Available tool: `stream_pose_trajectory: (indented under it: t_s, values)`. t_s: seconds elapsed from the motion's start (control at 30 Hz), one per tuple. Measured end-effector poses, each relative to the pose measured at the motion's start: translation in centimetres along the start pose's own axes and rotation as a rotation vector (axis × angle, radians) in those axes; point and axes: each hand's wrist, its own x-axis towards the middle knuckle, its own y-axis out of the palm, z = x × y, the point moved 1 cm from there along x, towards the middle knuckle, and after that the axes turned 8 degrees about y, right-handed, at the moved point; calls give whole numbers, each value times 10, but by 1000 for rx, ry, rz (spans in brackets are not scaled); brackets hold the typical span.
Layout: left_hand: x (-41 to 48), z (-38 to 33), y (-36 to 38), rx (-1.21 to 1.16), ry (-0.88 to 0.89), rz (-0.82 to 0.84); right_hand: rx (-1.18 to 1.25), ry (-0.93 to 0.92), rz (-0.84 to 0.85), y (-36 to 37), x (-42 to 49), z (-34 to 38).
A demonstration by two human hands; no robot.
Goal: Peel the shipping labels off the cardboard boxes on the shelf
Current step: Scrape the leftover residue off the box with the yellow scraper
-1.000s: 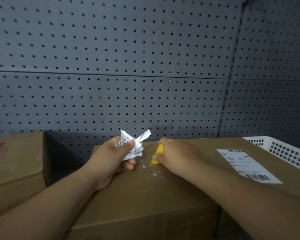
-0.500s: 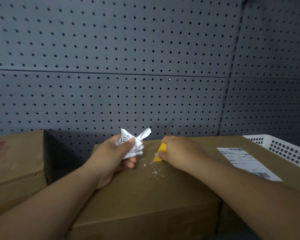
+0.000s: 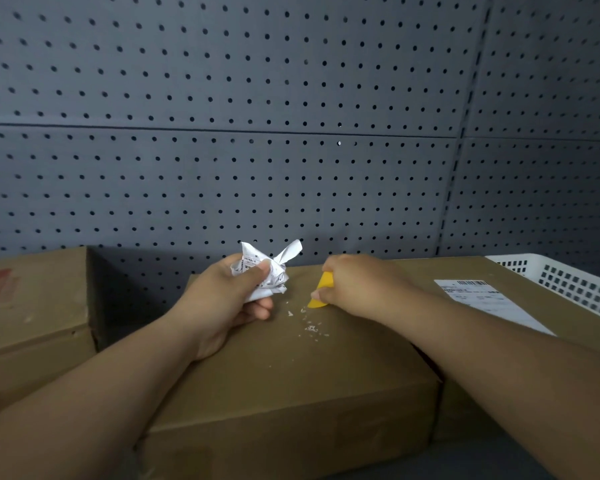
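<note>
Label bits [image 3: 310,327] on box [image 3: 291,393]: w/ right hand [image 3: 354,289] curled round yellow scraper [image 3: 321,294], we'd hold its edge flat & stroke short, left hand [image 3: 229,303] clutching the label wad [image 3: 267,271].

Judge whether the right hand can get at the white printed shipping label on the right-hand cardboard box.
Probably yes: the white printed shipping label lies flat on top, nothing on it, beside the right forearm. The right hand grips a yellow plastic scraper.

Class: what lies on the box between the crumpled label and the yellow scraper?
Head view: bare box top separates crumpled label and yellow scraper; white paper scraps lie just nearer.
</note>
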Motion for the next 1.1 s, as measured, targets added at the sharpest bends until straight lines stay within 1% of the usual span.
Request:
stream_pose_trajectory:
  t_s: [0.07, 0.17, 0.33, 0.43, 0.53, 0.67, 0.8, 0.97, 1.1]
  values:
    - [1, 0, 0, 3, -1, 3, -22, 3, -17, 0, 0, 1]
    - [1, 1, 0, 1, -2, -2, -40, -42, -75, 4, 1, 10]
    - [2, 2, -1, 10, -4, 5, -72, -3, -95, -5, -3, 0]
    - [2, 2, -1, 5, -3, 0, -27, -34, -67, 3, -2, 9]
    - [2, 2, -2, 7, -3, -3, -42, -3, -37, -2, 0, 3]
    - [1, 2, -1, 5, -2, 2, -60, -34, -88, -1, -4, 6]
    - [1, 1, -1, 4, 3, -4, -50, -6, -68, -5, -3, 2]
    - [2, 2, -1, 2, -2, -5, 27, -48, -58, 2, -8, 7]
    - [1, 1, -1, 2, -6, -4, 75, 0, -32, 4, -7, 1]
